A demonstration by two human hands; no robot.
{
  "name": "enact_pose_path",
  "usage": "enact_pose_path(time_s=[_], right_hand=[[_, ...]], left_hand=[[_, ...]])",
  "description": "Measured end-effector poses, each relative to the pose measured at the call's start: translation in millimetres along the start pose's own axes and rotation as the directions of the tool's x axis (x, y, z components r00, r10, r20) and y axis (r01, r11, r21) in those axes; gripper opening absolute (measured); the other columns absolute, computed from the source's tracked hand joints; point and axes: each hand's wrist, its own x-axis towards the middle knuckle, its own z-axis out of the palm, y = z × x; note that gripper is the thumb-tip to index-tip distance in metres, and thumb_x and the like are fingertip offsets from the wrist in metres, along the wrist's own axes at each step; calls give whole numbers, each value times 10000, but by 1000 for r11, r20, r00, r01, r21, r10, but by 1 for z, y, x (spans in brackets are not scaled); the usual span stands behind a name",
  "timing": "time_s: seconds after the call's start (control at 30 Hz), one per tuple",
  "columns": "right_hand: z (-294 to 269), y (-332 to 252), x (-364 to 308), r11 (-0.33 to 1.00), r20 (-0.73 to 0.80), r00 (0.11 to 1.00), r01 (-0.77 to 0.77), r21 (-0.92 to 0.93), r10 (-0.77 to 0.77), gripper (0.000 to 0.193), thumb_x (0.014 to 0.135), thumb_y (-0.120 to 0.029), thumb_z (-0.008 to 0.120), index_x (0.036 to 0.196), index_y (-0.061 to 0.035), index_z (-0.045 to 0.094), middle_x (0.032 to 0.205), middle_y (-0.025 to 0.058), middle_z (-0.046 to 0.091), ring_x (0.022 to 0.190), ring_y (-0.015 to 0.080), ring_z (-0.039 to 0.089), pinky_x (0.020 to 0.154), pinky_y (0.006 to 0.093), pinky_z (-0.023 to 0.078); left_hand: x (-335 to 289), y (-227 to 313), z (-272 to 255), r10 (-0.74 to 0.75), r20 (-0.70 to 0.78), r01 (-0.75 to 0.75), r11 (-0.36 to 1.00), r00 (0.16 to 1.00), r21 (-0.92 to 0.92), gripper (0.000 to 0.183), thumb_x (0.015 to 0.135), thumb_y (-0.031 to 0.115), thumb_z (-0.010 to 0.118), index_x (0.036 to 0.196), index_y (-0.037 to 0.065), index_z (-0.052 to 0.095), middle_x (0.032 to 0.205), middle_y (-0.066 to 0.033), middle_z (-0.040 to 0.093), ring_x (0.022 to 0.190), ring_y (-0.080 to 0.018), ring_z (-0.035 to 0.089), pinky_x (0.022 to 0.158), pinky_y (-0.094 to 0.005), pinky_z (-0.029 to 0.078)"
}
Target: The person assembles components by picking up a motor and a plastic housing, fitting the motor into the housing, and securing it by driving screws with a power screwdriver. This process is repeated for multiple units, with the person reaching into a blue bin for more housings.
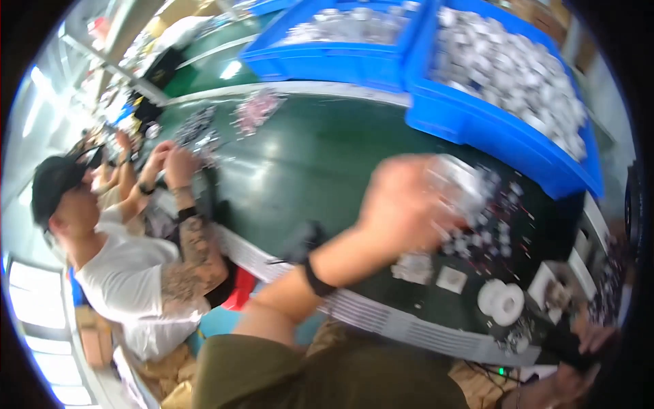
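Note:
My left hand (402,204) reaches over the green table (306,163), motion-blurred, with a black band on its wrist. Its fingers are curled around a pale, clear plastic piece (460,180) that is too blurred to make out. Just beyond and below it lie several small parts with red and black wires (501,228). My right hand (598,337) shows only partly at the lower right rim, near the table's edge; whether it holds anything is unclear.
Two blue bins (477,129) of pale clear parts stand at the back. A white tape roll (501,303) and white square pieces (451,279) lie near the front edge. A co-worker (129,273) in a white shirt and black cap works at the left.

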Motion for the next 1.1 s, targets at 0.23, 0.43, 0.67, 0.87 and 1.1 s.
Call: enact_pose_path(time_s=[0.23, 0.43, 0.67, 0.87, 1.1], right_hand=[[20, 4, -14, 994, -235, 971, -56, -89, 34, 738, 804, -373, 683, 1305, 9, 297, 851, 47, 463, 689, 146, 478, 714, 321, 380], [41, 4, -7, 995, -229, 973, -13, -94, -9, 706, 795, -334, 694, 1286, 29, 341, 826, 58, 491, 686, 155, 500, 649, 291, 407], [58, 11, 20, 996, -185, 983, -30, -81, 14, 501, 851, -170, 644, 1247, 10, 395, 860, 69, 521, 733, 165, 507, 708, 328, 425], [70, 33, 36, 985, -304, 950, -114, -128, 70, 415, 823, -44, 635, 1181, 30, 441, 861, 101, 575, 739, 176, 554, 698, 299, 459], [84, 48, 33, 541, -242, 726, 208, -815, -644, 654, 789, -9, 671, 1309, 55, 280, 1276, 207, 421, 1137, 286, 479, 963, 392, 412]], left_hand=[[-47, -174, -56, -312, 63, 244, 839, 948, 486, 272, 752, 258, 716, 940, 70, 655, 982, -166, 640, 904, -341, 607, 808, -410, 482], [-37, -179, -88, -198, -232, 305, 657, 952, 690, 437, 759, 123, 633, 1176, 28, 547, 1074, -186, 608, 999, -346, 578, 873, -413, 459], [7, -77, 13, -107, 423, 34, 984, 900, 176, 244, 768, 157, 666, 994, 65, 659, 971, -131, 641, 943, -326, 592, 818, -396, 483], [10, -95, 26, -298, 520, 279, 953, 800, 118, 238, 793, 214, 683, 947, 34, 656, 839, -113, 654, 776, -226, 616, 700, -320, 477], [38, -22, -14, -369, 538, 630, 628, 758, -457, 177, 909, 204, 586, 904, 34, 637, 757, -2, 646, 664, -24, 506, 608, -209, 412]])
